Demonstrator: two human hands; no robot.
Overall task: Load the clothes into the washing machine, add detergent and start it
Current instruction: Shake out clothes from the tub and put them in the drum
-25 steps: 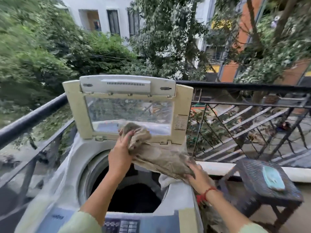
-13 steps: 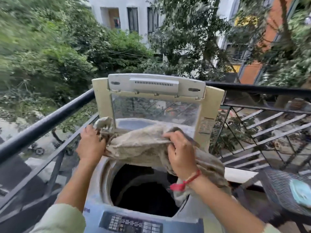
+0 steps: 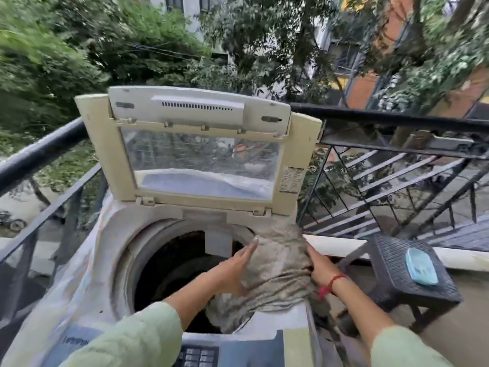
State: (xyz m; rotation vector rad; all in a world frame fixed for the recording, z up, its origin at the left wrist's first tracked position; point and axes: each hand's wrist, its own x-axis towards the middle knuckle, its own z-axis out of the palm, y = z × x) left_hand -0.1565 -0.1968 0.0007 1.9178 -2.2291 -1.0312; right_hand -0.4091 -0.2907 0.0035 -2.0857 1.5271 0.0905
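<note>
Railing: A dark metal railing (image 3: 383,119) ran behind the machine and along both sides of the balcony.
Washing machine: A top-loading washing machine (image 3: 116,247) stood against the railing, with a clear plastic cover (image 3: 79,282) draped down its left side.
Lid: The lid (image 3: 111,160) stood upright and fully open, its window facing the camera.
Drum: The drum (image 3: 172,266) showed as a dark opening. Whether any clothes lay at the bottom could not be told.
Stool: A dark woven stool (image 3: 391,260) stood just beside the machine on the right.
Garment: A grey-beige garment (image 3: 277,260) lay over the right rim of the drum. Part of it hung inside and part was bunched on the top deck.
Left hand: The left hand (image 3: 232,268) had straight fingers laid flat against the garment's left side, pressing it and not gripping it.
Right hand: The right hand (image 3: 320,268) had its fingers curled into the cloth and gripped a bunch of it at the right edge.
Control panel: The control panel (image 3: 198,356) sat at the near edge, with no hand on it.
Blue object: A small pale-blue object (image 3: 422,266) lay on the stool. What it was could not be told.
Done: The lid was up and one garment was at the mouth, only partly in.
Left: The task looked to be at an early stage. The garment had yet to go fully into the drum, no detergent was recognisable in view, and dosing, closing the lid and starting the machine all remained.
</note>
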